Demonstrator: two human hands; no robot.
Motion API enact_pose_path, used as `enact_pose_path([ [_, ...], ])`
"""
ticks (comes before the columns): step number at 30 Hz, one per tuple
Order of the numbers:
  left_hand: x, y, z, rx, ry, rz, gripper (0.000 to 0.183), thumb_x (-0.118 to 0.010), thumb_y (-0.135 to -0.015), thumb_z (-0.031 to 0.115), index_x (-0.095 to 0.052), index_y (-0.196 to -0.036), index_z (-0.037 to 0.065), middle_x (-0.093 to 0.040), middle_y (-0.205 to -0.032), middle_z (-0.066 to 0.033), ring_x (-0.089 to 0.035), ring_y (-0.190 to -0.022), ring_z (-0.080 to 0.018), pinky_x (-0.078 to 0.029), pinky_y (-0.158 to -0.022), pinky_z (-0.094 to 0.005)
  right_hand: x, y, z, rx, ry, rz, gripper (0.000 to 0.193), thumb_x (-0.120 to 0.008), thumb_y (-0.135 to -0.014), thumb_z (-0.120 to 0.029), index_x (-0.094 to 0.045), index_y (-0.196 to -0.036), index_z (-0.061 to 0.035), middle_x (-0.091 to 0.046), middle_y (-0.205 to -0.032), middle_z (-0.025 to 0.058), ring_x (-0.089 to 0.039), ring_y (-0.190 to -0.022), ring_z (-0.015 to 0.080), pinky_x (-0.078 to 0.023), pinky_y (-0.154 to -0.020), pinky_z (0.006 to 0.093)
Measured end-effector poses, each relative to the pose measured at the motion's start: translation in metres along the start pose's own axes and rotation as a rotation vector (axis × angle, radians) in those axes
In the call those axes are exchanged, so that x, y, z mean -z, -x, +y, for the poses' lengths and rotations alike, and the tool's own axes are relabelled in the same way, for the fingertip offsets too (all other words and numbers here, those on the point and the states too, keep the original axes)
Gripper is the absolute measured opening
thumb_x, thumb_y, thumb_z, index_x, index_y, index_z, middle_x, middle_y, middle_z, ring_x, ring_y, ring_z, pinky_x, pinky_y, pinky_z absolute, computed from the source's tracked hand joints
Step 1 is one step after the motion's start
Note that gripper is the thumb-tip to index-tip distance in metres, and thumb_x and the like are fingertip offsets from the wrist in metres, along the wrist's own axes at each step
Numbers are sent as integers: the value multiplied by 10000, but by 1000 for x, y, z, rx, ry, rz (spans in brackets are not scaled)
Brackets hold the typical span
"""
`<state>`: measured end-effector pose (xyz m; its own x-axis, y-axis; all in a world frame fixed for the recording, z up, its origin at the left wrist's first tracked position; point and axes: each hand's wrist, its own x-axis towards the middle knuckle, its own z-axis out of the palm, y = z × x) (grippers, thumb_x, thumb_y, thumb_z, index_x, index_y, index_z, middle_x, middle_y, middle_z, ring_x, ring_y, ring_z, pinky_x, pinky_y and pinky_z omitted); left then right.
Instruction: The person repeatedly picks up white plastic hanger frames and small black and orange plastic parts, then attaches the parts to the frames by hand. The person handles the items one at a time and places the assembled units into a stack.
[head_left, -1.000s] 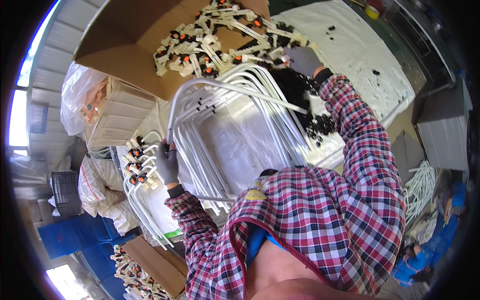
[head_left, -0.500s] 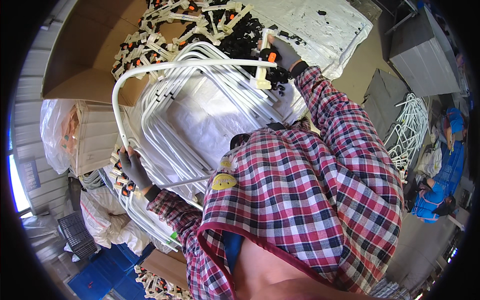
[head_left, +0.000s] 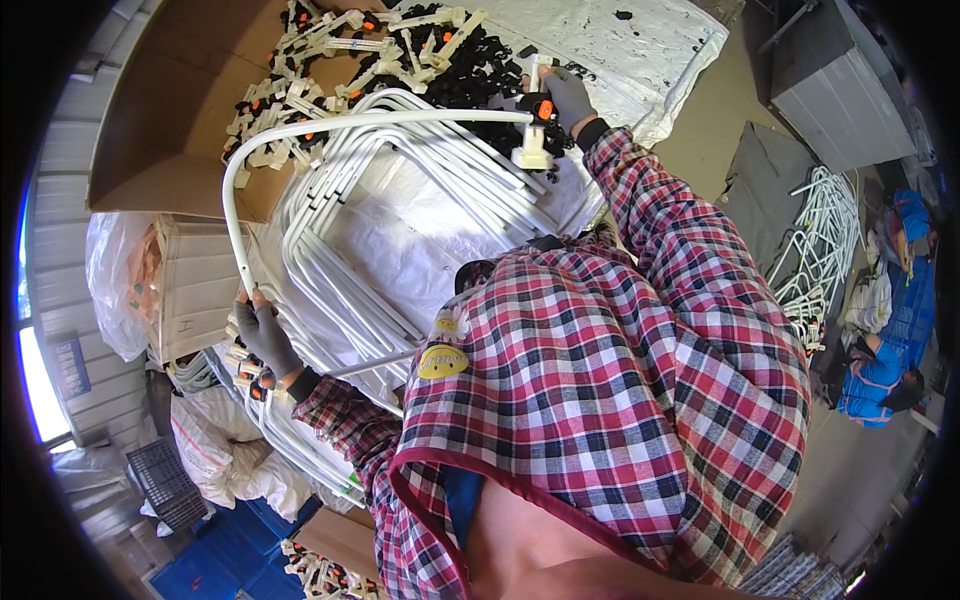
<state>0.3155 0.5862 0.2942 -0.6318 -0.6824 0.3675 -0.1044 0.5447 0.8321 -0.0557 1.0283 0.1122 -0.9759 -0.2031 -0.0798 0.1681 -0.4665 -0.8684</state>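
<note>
A bent white metal tube (head_left: 228, 190) is held up across the view. My left hand (head_left: 266, 335), in a grey glove with bare fingertips, is closed around its lower left end. At the tube's other end my right hand (head_left: 568, 98), gloved alike, grips a cream plastic bracket (head_left: 532, 153) with a black part and an orange piece on it. The tube's tip meets the black part; whether it sits inside I cannot tell. Below the held tube lies a stack of similar bent white tubes (head_left: 350, 265) on white sheeting.
An open cardboard box (head_left: 165, 120) stands at the far left beside a heap of cream brackets (head_left: 345, 65) and small black parts (head_left: 475, 62). White sacks (head_left: 235, 450) and a grey crate (head_left: 165, 485) are at left. Further right are piled white tubes (head_left: 825, 235) and a person in blue (head_left: 868, 390).
The bracket in my right hand has turned slightly and now sits nearer the tube's tip. My left hand keeps its hold on the tube. The whole view has shifted a little.
</note>
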Motion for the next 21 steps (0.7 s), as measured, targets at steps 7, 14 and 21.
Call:
enact_pose_path([
  [7,-4,-4,10,7,21,-103,300,-592,-972,150,-609,-1229,-4,-509,-729,41,-453,-639,-40,-370,-573,-196,-31,22,-28,-117,27,-411,559,-435,-1028,-479,-571,-1251,16,-676,-1109,114,-653,-974,169,-494,-959,286],
  [14,-70,-18,76,-98,25,-319,536,-598,-944,122,-436,-1450,47,-578,-841,5,-516,-696,-86,-452,-656,-223,-144,48,-124,256,810,-594,547,-755,-808,-477,-683,-1170,-74,-704,-975,79,-665,-905,185,-518,-813,325],
  [21,-157,3,168,-387,-111,-599,531,-673,-904,85,-460,-1386,25,-665,-954,-92,-642,-793,-159,-527,-698,-283,-227,40,-257,319,1002,-1341,414,-790,-765,-357,-704,-994,-23,-715,-850,90,-669,-809,193,-505,-716,336],
])
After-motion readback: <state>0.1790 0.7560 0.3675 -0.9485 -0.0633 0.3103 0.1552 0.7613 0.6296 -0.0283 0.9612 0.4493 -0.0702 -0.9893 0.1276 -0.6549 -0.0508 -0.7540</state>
